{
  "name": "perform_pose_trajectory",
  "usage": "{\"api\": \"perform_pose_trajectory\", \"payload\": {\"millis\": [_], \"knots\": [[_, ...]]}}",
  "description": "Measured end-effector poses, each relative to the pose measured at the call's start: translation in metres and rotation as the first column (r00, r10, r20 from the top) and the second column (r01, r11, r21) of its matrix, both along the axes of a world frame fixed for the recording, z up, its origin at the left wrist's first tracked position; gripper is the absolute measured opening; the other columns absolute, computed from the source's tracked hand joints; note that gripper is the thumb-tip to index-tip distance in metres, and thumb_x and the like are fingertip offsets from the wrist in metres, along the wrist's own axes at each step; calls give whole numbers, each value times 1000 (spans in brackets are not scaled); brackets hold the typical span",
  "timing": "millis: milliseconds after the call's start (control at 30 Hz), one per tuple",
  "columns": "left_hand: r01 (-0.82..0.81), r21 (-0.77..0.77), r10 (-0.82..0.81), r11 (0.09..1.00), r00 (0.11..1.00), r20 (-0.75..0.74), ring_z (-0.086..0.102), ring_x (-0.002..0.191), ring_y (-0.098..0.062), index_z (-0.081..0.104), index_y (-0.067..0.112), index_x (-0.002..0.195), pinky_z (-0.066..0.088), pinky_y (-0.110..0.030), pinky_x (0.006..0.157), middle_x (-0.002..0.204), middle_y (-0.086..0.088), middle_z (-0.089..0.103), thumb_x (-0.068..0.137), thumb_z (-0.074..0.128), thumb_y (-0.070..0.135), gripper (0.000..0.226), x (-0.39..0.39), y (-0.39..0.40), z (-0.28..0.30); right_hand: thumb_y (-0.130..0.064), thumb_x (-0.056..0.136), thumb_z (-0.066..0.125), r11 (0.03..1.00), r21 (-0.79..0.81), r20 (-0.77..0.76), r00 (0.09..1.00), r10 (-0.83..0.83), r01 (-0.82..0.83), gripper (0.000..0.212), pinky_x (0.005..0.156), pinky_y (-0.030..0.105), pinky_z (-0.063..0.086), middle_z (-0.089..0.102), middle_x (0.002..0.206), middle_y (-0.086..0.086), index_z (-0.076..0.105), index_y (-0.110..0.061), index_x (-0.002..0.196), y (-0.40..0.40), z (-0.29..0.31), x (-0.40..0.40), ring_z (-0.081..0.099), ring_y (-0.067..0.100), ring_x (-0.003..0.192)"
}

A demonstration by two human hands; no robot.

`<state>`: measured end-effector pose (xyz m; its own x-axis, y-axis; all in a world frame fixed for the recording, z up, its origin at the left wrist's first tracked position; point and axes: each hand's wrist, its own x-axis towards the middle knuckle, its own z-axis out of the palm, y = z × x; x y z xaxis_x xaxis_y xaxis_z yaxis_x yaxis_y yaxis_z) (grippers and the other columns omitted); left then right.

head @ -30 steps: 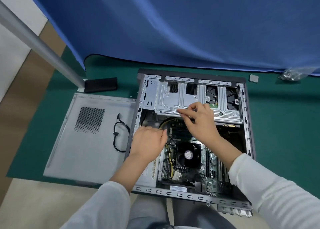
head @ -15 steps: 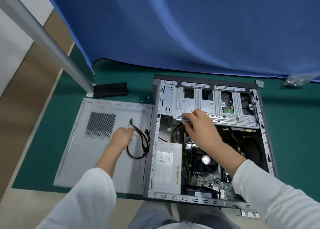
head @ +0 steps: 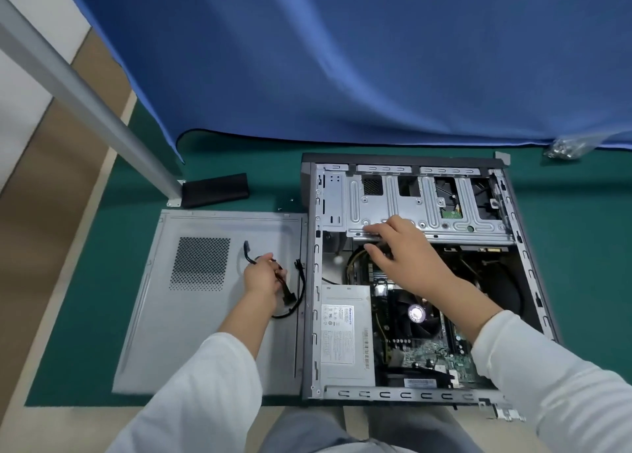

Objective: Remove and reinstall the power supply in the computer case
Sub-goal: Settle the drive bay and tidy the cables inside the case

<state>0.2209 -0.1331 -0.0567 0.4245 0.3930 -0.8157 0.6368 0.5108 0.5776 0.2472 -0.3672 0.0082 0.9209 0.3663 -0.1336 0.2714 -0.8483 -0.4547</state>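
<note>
The open computer case lies flat on the green mat. Its grey power supply, with a white label, sits in the near-left corner of the case. My left hand is over the removed side panel, its fingers curled round a black cable that loops on the panel. My right hand reaches into the case with its fingers on the lower edge of the silver drive cage; whether it pinches anything there is unclear. The CPU fan and motherboard show near my right forearm.
A black block and a slanted metal pole stand left of the case. Blue cloth hangs behind. A clear bag of screws lies at the far right of the green mat.
My left hand left the case interior, moved left onto the side panel and took hold of the black cable. My right hand stayed at the drive cage edge. The view shifted left.
</note>
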Motion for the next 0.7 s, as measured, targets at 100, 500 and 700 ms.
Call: {"api": "perform_pose_trajectory", "payload": {"millis": [100,500,700], "knots": [[91,209,-129,974,976,174,36,53,-14,54,7,106,35,-25,52,61,-1,35,98,31,8,24,-8,-2,26,-36,96,49,999,-3,-77,996,46,-47,40,92,26,38,44,99,-9,51,-22,133,-4,5,4,44,13,104],[228,943,-877,243,466,113,52,67,-20,46,28,82,45,-42,65,71,6,55,102,33,36,25,-8,-121,191,-53,93,32,657,730,-296,953,56,189,46,75,8,43,63,100,-16,60,-24,115,-21,112,-16,57,-8,89],[216,966,-945,145,320,70,54,72,-1,49,37,99,42,-26,61,76,16,58,98,45,33,6,-14,-173,181,-19,103,36,144,864,-488,873,13,482,32,81,29,53,71,85,2,63,-9,89,-70,146,-20,65,16,85]]}}
